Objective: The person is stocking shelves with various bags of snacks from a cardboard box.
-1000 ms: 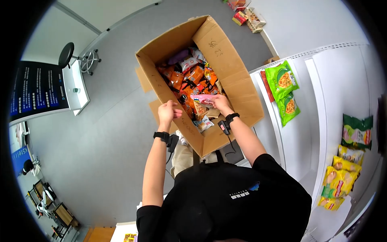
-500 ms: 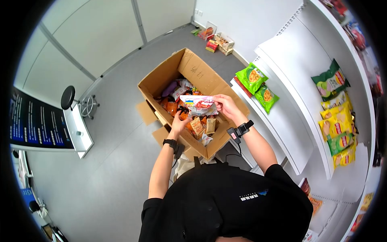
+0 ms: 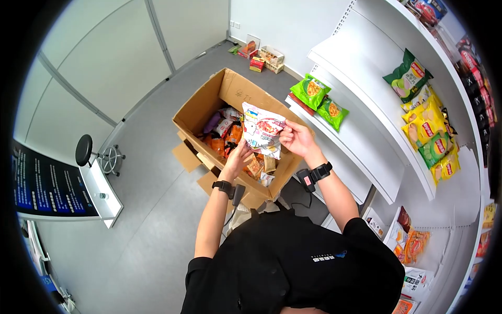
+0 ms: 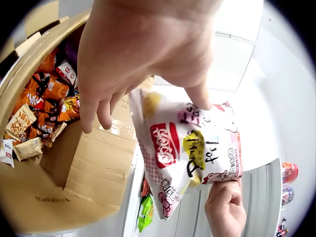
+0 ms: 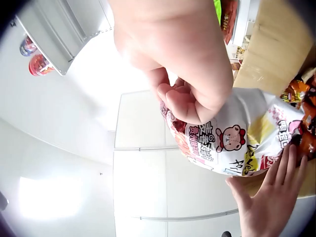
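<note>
A white and pink snack bag (image 3: 261, 127) with cartoon print is held up above the open cardboard box (image 3: 194, 109). My right hand (image 3: 298, 140) pinches one side edge of it between thumb and curled fingers. At its other side is my left hand (image 3: 238, 158), its fingers fairly straight and spread, the thumb touching the bag in the left wrist view. Inside the box lie many orange snack packets (image 4: 55, 90), a purple packet (image 3: 212, 123) and some beige packets (image 3: 269, 164).
White shelves on the right carry green noodle packets (image 3: 312, 92) and yellow chip bags (image 3: 429, 125). More packets (image 3: 417, 246) sit on a lower shelf. Food boxes (image 3: 272, 56) stand on the floor by the wall. A black stool (image 3: 84, 149) is at the left.
The pink and white bag has risen out of the box in my right hand and turned its front upward. My left hand has come from the box's edge to the bag. The head view has shifted.
</note>
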Action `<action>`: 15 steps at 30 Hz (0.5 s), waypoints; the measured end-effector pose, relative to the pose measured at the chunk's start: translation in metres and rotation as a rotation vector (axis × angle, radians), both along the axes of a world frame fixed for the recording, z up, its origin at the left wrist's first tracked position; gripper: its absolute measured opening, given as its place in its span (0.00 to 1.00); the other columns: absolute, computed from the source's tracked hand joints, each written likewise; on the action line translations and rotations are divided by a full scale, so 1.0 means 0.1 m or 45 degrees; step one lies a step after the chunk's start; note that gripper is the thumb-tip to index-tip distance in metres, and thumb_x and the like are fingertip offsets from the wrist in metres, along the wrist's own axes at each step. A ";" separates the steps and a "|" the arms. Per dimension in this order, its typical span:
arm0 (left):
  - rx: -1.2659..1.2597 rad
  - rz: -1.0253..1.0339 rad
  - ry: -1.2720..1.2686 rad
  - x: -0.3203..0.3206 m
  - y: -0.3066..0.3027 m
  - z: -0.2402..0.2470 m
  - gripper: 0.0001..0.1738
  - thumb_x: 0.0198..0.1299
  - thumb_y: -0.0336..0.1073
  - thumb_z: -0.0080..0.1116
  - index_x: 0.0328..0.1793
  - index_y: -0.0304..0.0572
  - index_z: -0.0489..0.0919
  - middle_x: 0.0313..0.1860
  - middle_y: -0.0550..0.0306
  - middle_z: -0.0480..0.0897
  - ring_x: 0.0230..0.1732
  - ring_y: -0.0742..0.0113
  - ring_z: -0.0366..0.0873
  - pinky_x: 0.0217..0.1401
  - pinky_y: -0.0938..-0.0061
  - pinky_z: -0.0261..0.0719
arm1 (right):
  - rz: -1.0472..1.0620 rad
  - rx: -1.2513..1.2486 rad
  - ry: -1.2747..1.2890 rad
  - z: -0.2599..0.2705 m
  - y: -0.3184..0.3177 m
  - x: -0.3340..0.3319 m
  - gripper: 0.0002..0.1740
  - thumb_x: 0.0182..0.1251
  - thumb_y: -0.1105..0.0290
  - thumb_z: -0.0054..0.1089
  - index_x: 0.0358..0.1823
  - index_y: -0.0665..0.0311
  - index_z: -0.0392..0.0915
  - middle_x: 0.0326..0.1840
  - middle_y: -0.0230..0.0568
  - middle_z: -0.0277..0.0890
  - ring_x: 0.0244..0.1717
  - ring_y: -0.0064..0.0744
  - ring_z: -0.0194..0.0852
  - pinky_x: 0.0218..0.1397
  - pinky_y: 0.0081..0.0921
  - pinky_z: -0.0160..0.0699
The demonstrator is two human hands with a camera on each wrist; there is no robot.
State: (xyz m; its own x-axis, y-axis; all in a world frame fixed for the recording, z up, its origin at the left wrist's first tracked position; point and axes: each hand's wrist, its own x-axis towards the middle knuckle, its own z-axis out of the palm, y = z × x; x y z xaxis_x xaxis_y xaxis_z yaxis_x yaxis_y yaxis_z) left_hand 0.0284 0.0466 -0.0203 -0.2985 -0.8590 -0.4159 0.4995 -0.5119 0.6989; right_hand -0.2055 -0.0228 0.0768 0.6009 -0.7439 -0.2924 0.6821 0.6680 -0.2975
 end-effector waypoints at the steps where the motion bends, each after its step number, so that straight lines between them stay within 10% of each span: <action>1: 0.037 -0.007 0.073 -0.04 -0.02 -0.09 0.52 0.59 0.70 0.49 0.77 0.42 0.49 0.77 0.48 0.52 0.76 0.53 0.50 0.74 0.52 0.50 | -0.018 0.007 -0.049 0.03 0.05 0.00 0.07 0.70 0.70 0.50 0.32 0.61 0.67 0.21 0.28 0.61 0.22 0.19 0.57 0.27 0.17 0.60; 7: 0.022 -0.030 0.360 -0.36 -0.02 0.02 0.47 0.61 0.70 0.43 0.78 0.57 0.46 0.77 0.55 0.51 0.77 0.51 0.47 0.73 0.48 0.52 | -0.173 0.033 -0.229 -0.01 0.25 -0.19 0.12 0.71 0.69 0.50 0.27 0.62 0.65 0.21 0.29 0.61 0.22 0.20 0.56 0.29 0.19 0.60; 15: -0.109 -0.122 0.596 -0.71 -0.19 0.20 0.36 0.67 0.60 0.45 0.73 0.49 0.58 0.69 0.57 0.68 0.68 0.55 0.65 0.69 0.50 0.61 | -0.355 0.084 -0.160 -0.19 0.54 -0.63 0.07 0.69 0.69 0.52 0.32 0.59 0.67 0.21 0.28 0.62 0.22 0.21 0.57 0.28 0.19 0.60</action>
